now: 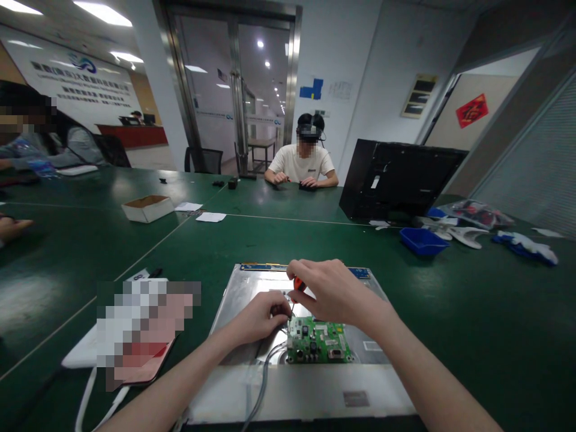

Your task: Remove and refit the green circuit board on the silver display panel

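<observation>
My right hand is closed around the orange-red handle of a screwdriver, whose thin shaft points down at the upper left corner of a green circuit board. Beside the shaft, the fingers of my left hand are curled and pinched together at that same corner; what they hold, if anything, is hidden. The board lies on the silver metal back of a flat display panel, which rests on the table. Grey cables run from the board's left side toward the panel's near edge.
The green table carries a white box, a blue tray, a black monitor and gloves. Left of the panel lies a pink-cased phone with white cables. A person sits opposite; another sits left.
</observation>
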{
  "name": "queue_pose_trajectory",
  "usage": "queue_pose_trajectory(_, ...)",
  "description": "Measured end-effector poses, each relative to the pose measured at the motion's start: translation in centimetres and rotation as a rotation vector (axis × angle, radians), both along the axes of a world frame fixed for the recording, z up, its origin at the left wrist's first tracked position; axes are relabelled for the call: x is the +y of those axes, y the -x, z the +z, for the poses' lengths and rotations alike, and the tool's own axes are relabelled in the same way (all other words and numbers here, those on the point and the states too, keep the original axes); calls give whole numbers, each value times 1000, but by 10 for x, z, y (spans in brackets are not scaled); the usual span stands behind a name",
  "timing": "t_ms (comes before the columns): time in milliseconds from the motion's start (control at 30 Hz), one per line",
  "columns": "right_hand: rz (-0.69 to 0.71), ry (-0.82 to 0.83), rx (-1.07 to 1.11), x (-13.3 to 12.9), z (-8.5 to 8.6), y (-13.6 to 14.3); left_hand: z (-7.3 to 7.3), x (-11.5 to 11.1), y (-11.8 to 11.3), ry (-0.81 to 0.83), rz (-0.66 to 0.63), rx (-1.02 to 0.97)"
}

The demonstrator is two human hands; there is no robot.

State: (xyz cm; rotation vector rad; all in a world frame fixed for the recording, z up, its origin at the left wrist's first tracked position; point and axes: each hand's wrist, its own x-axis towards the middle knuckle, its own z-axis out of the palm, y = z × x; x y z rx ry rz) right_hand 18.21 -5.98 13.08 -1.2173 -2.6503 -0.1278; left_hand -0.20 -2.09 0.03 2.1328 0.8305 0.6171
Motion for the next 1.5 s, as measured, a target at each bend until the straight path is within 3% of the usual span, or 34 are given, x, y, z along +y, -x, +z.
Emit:
queue_pose_trajectory(333,40,78,44,-2,4,-4,-2,0,1,-11,8,7)
queue_pose_trajectory(567,-5,-8,-16,3,-1,-1,-2,1,1,-5,-12,7)
queue_pose_trajectory(833,42,63,24,-2,6,-7,3,-1,0,-34,3,21)
queue_pose_trajectory(1100,-2,-3,-14,2,0,-1,-1,-1,1,-17,-10,-37)
queue_pose_trajectory(1333,87,68,54,-4,4,-5,-3,1,0,-22,1,7)
queue_pose_trajectory(1500,24,2,9,0,1,-1,2,-1,-1,-20,8,16)
